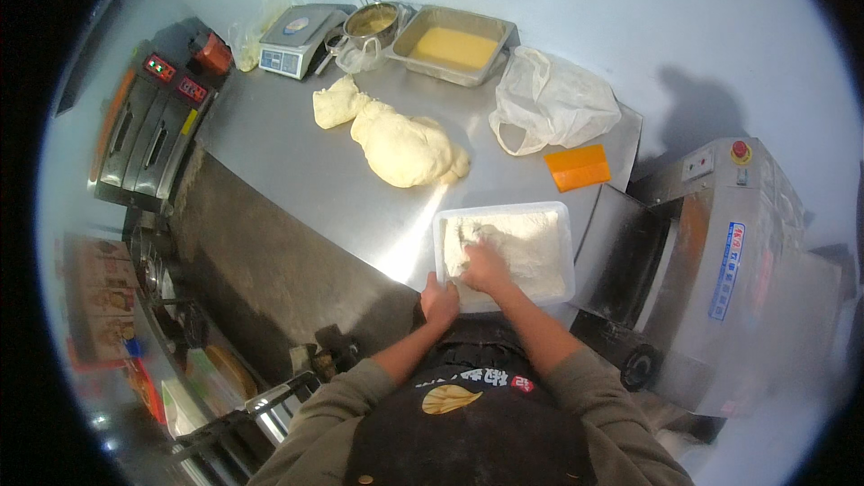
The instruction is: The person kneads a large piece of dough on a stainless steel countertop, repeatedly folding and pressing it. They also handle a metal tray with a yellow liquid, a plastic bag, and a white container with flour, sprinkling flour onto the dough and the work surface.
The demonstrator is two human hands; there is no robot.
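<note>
Shallow, rectangular white plastic tub [569, 252] at centre of frame, on the near edge of a grey metal-topped table [297, 171]. Bed of off-white powder [533, 256] inside. Left hand [439, 301] at the tub's lower-left corner, fingers curled closed, gripping the rim. Right hand [487, 267] over the left part of the tub, fingertips down in the powder; cannot tell whether they are closed on anything. Upper centre-left: large, smooth, pale-yellow lump of dough [409, 148], a smaller knob of dough [338, 102] against its upper-left end. Right of centre: flat orange rectangular scraper [577, 167], just below a crumpled, translucent white plastic bag [558, 103]. Top centre: deep rectangular metal pan [436, 70] holding yellow liquid [457, 48].
</note>
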